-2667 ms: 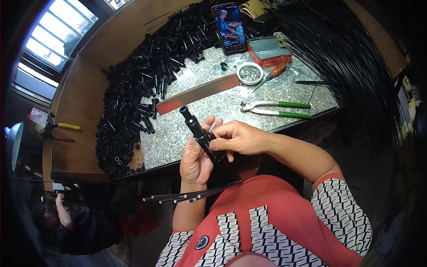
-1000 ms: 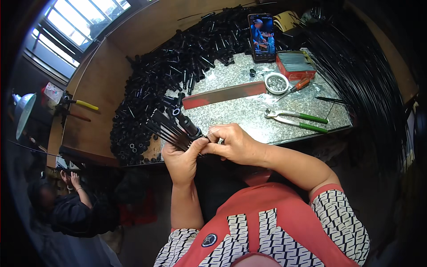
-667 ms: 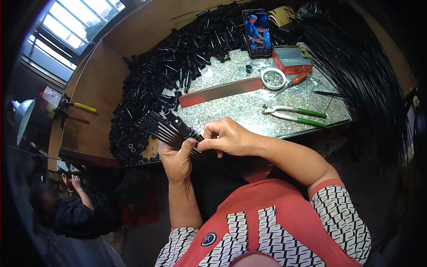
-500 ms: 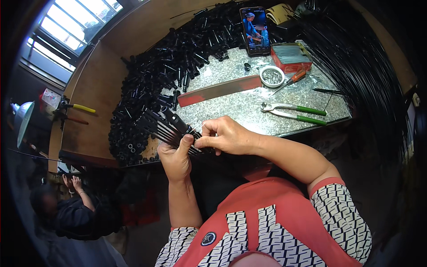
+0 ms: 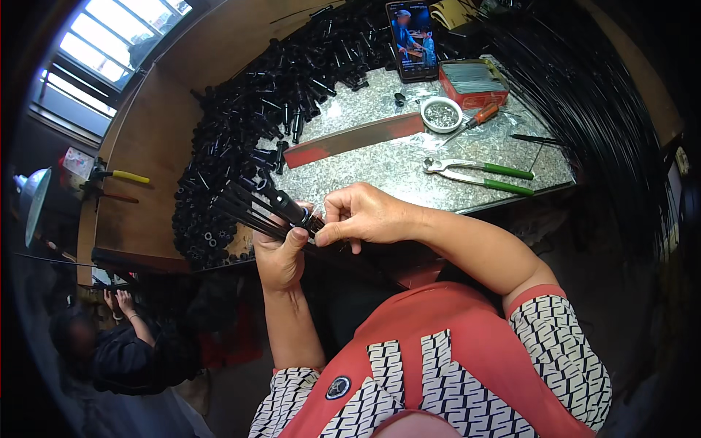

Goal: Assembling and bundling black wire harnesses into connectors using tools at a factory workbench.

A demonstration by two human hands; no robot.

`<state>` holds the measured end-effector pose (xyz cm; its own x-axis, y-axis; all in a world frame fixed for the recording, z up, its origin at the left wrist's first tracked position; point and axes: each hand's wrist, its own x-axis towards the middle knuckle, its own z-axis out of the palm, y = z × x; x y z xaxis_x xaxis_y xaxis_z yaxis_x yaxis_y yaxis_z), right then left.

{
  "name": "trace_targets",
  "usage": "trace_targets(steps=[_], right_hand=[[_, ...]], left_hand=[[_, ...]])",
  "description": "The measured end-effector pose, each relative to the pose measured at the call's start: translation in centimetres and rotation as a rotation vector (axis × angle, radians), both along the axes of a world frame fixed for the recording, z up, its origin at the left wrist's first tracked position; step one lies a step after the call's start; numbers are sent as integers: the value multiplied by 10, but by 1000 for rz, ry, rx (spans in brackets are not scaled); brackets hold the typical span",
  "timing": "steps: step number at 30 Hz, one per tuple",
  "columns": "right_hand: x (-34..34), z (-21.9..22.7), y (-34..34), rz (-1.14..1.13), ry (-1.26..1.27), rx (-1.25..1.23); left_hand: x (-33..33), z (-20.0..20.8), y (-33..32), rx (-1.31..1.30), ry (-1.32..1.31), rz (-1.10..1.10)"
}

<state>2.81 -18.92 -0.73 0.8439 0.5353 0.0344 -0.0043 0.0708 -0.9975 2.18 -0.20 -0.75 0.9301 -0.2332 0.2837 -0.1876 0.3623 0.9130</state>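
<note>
Head view: at frame centre the left hand [image 5: 281,255] grips a fan of thin black rods [image 5: 244,208] at the bench [image 5: 394,168] edge; the right hand [image 5: 361,215] pinches their black collar [image 5: 292,212]. Loosen that pinch and the rods could splay and slip.

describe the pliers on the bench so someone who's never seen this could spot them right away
Start at the speckled grey worktop in front of the person. Near its right front edge, beyond the right hand, the pliers lie flat with their metal jaws pointing left. Two long green handles set them apart from the orange-handled screwdriver and the small round dish further back.
</note>
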Motion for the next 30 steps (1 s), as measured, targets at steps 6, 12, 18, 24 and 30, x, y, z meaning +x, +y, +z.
trace_targets(steps=[6,12,18,24,30], right_hand=[[1,2,8,-139,-38,-48],[4,0,28,-275,-173,-54],[2,2,48,-391,-496,-38],[5,5,57,-423,-653,-22],[-1,-4,63,-396,-684,-63]], left_hand=[[-11,-7,-17,-70,-89,148],[-22,-13,-44,119,-276,514],[-13,-14,-44,271,-628,845],[-16,-5,-29,394,-430,790],[-22,8,-4,291,-118,495]])
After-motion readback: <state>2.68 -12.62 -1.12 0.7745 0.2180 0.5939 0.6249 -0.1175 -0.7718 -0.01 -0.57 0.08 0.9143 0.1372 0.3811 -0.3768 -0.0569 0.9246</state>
